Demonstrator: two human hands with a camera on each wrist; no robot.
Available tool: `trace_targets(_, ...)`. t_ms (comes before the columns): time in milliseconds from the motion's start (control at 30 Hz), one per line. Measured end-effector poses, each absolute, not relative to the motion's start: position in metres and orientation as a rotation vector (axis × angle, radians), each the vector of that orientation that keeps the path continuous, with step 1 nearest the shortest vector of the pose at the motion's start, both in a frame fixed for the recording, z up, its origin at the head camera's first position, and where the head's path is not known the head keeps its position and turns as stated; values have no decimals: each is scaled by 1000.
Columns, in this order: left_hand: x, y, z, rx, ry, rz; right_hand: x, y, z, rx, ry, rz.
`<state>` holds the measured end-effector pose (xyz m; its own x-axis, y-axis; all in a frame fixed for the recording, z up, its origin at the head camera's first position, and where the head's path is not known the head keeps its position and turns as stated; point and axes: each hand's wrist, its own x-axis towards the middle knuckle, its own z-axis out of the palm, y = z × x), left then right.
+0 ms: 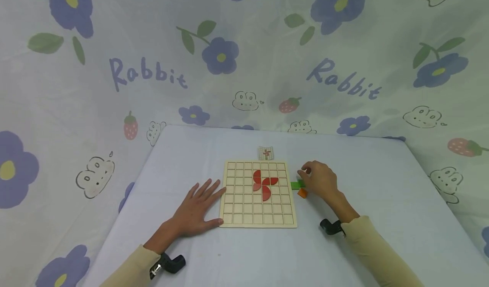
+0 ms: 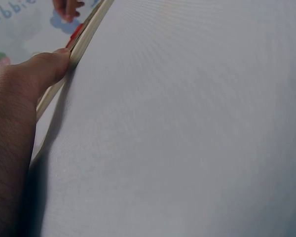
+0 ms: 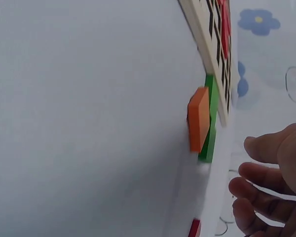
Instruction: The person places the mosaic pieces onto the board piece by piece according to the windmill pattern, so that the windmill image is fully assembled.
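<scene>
A wooden grid board (image 1: 237,208) lies on the table with several red, petal-shaped pieces (image 1: 266,192) in its cells. My left hand (image 1: 198,210) rests along the board's left side, fingers spread and straight, thumb (image 2: 54,66) on the near corner. Off the board's right edge, my right hand (image 1: 321,180) hovers with loosely bent fingers. In the right wrist view a gap shows between thumb (image 3: 266,146) and fingers, with nothing held. Green pieces (image 1: 295,186) and an orange block (image 1: 302,193) lie by the board, just left of that hand. A dark red piece (image 3: 194,228) shows at that view's lower edge.
Behind the board lies a small pattern card (image 1: 265,153) with a red pinwheel printed on a grid. A white cloth (image 1: 191,261) covers the table. A curtain (image 1: 267,79) with flowers and rabbits hangs behind it.
</scene>
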<state>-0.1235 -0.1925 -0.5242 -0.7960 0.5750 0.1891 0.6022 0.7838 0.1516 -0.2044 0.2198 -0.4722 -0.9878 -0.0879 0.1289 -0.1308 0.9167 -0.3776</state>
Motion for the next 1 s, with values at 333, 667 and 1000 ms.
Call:
trace_targets(333, -124, -193, -529, -946, -2825, -286, -204, 250, -478, -51, -3025, 535)
trace_targets(667, -125, -194, -530, -947, -2816, -310, -203, 258, -479, -14, -3048, 643)
trace_targets(1000, -125, -195, -528, -957, -2820, -333, -210, 266, -482, 62, -3052, 846)
